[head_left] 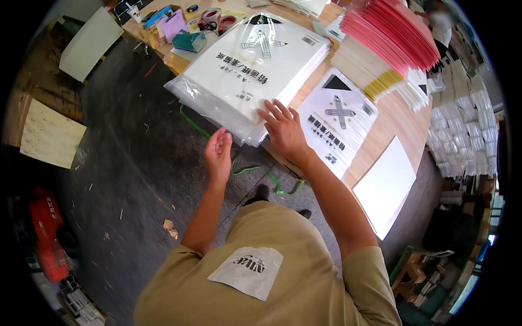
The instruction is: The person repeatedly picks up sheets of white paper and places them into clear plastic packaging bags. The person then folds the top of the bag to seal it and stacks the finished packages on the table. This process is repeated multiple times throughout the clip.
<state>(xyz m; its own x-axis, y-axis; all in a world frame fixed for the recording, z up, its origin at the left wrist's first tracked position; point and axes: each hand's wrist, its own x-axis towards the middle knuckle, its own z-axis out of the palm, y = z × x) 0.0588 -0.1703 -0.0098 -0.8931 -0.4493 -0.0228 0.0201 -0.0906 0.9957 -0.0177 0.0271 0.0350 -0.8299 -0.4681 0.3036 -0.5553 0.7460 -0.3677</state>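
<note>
A thick stack of clear plastic sleeves of white drawing paper, printed with crossed black pencils, lies at the near edge of the table. My right hand rests on its near right corner with the fingers spread. Just below the loose plastic front edge is my left hand, palm turned inward and fingers loosely curled. Its fingertips come close to the plastic; whether they touch cannot be made out. To the right lies a single printed sleeve, and beyond it a blank white sheet stack overhangs the table edge.
Tall piles of pink packets and cream packets stand at the back right. Tape rolls and a purple clip-like item sit at the back left. Green strapping trails on the floor. Wrapped stacks stand at right.
</note>
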